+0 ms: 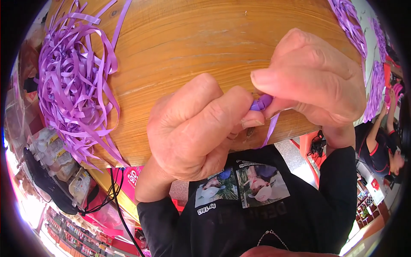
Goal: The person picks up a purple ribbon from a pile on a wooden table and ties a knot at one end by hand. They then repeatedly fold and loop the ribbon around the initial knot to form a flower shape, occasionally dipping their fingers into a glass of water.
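Observation:
Above the table's near edge, my left hand [188, 128] and my right hand [317, 81] meet with their fingers closed. Between their fingertips is a small, tight purple bundle [261, 103], which looks like folded or knotted ribbon. The left thumb and forefinger pinch its left side, while the right thumb and fingers grip its right. A narrow tail of purple ribbon [271, 128] hangs below the right fingers. Part of the bundle is hidden by the fingertips, so its exact shape cannot be made out.
On the wooden table's [184, 38] left side lies a big tangled heap of purple ribbons [77, 81]. More purple ribbon strands [349, 21] hang over the right edge. Left of the table are plastic bags [55, 150] and a black cable [114, 192]. Another person [381, 150] is at far right.

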